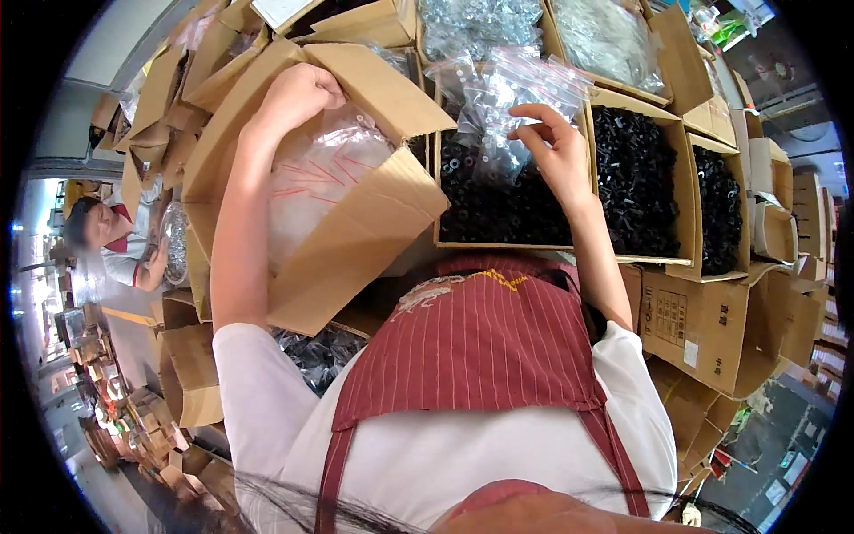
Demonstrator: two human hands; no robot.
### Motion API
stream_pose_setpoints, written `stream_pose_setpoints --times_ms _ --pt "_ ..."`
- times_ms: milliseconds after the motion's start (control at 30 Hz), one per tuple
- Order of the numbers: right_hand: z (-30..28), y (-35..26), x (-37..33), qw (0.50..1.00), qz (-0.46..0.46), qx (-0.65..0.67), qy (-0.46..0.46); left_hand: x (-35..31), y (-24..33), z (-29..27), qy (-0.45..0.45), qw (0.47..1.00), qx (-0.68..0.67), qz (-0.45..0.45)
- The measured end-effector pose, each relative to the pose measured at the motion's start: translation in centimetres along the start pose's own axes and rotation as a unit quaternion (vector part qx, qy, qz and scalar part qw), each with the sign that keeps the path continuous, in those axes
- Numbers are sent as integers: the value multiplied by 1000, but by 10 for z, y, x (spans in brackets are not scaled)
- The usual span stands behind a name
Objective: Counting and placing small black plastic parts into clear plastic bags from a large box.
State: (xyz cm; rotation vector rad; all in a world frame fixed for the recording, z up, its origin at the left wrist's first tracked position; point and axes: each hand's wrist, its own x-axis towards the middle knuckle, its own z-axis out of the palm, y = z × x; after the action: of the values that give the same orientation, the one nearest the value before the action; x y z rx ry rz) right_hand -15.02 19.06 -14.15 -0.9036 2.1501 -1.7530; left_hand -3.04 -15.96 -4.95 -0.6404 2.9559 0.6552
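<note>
My left hand (301,96) reaches over the open cardboard box (356,245) on the left, its fingers curled in at the far end. Whatever they may grip is hidden. Inside that box lie clear plastic bags (298,200) with thin red lines. My right hand (553,153) hovers beside clear zip bags (503,111) holding small shiny parts. Its thumb and forefinger are apart, with nothing visible between them. Those zip bags rest on a box (507,238) of small black ring-like parts (498,203).
More cartons of black parts (636,178) stand at the right, and clear bags (609,40) fill boxes at the back. A folded-flap carton (689,329) sits lower right. On the far left, a person (124,236) holds a clear bag (174,245).
</note>
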Motion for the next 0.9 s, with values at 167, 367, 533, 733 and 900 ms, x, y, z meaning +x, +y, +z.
stream_pose_setpoints --times_ms 167,367,533,733,900 --pt "-1 -4 -1 999 18 40 13 4 -18 -19 -54 992 -109 -26" --pt "8 -40 -8 976 4 209 -57 -31 56 -52 -62 916 -396 12" --pt "39 -80 -13 893 22 402 -204 -70 125 -22 -142 799 -575 97" --pt "24 -79 -13 798 165 573 -85 -68 126 -6 -112 758 -630 122" --pt "1 -71 -18 921 36 385 52 -63 116 18 27 906 -385 173"
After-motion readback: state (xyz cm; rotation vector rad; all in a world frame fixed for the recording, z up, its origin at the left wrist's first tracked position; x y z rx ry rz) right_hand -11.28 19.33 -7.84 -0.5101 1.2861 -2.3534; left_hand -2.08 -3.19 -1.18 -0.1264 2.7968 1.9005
